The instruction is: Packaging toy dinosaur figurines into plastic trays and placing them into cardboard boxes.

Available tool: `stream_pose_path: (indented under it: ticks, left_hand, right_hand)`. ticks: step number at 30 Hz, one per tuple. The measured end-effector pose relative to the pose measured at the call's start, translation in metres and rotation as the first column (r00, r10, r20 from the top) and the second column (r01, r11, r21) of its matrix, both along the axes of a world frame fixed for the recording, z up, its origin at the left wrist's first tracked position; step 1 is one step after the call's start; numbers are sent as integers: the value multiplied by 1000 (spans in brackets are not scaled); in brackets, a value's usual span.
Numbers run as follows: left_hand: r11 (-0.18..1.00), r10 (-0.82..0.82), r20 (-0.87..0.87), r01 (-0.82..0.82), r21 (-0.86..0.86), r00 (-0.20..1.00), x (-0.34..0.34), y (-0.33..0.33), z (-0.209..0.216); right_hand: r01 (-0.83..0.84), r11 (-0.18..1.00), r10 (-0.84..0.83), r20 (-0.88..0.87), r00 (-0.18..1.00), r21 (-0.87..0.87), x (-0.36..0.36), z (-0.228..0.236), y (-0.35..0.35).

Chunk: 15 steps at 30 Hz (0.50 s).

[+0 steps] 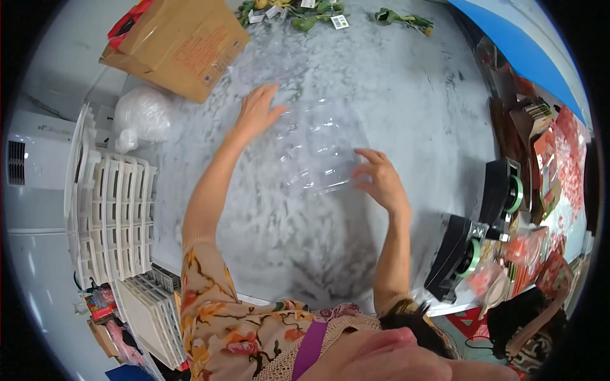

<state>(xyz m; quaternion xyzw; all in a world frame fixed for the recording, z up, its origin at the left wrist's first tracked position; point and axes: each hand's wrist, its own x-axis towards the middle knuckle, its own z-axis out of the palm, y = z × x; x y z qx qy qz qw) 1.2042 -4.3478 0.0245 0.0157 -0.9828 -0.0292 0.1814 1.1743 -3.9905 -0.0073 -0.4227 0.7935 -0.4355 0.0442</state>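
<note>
A clear plastic tray (325,145) with rows of moulded pockets lies on the grey marbled table in front of me. Over its upper left side is my left hand (256,114), fingers stretched and slightly apart, holding nothing. My right hand (380,178) is at the tray's right edge with its fingers spread and curved; whether the fingertips touch the plastic I cannot tell. More clear plastic (270,68), its shape hard to make out, lies just beyond my left hand.
A cardboard box (184,47) and a knotted white plastic bag (143,117) stand at the far left. White plastic crates (121,213) line the left side. Green stems with tags (305,16) lie at the far edge. Two black tape dispensers (454,257) sit at the right edge.
</note>
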Motion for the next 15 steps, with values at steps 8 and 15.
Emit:
stream_pose_path:
  ticks: [8,15]
  left_hand:
    - [993,119,173,-120,-6,978,-221,-74,-14]
    - [926,-112,140,51,375,984,-350,-94,-16]
  right_hand:
    - [468,873,-480,71,875,135,-203,24,2]
    - [625,775,-397,-698,597,94,-484,-29,-10]
